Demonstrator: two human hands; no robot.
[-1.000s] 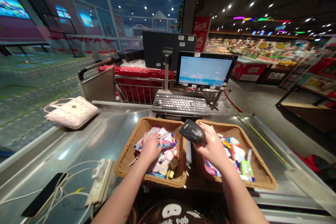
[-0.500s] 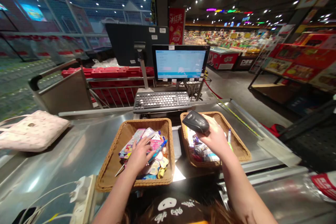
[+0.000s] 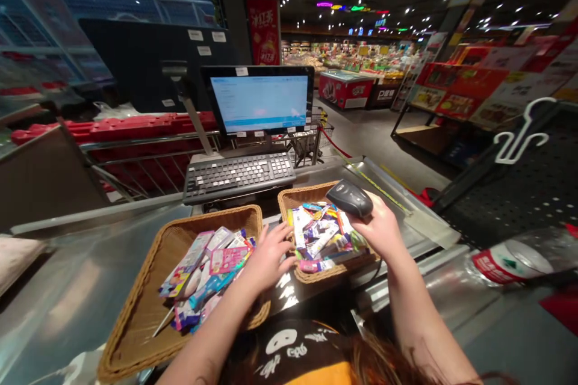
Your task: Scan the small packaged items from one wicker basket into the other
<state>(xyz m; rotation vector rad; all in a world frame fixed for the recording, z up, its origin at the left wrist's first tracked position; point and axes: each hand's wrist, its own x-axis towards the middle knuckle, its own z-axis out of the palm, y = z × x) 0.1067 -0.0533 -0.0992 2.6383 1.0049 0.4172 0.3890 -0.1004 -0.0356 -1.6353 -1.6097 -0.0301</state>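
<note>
The right hand (image 3: 378, 230) has its fingers (image 3: 368, 207) closed around a handheld barcode scanner (image 3: 350, 198) above the far wicker basket (image 3: 302, 194) of packets (image 3: 316, 234); the left hand (image 3: 270, 257) lies open between that basket and the near wicker basket (image 3: 129, 304), with the keyboard (image 3: 238, 177) beyond.

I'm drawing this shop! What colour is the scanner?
The handheld barcode scanner is dark grey, as the head view shows.

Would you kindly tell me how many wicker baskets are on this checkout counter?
2: the left wicker basket and the right wicker basket, side by side on the steel counter.
</note>
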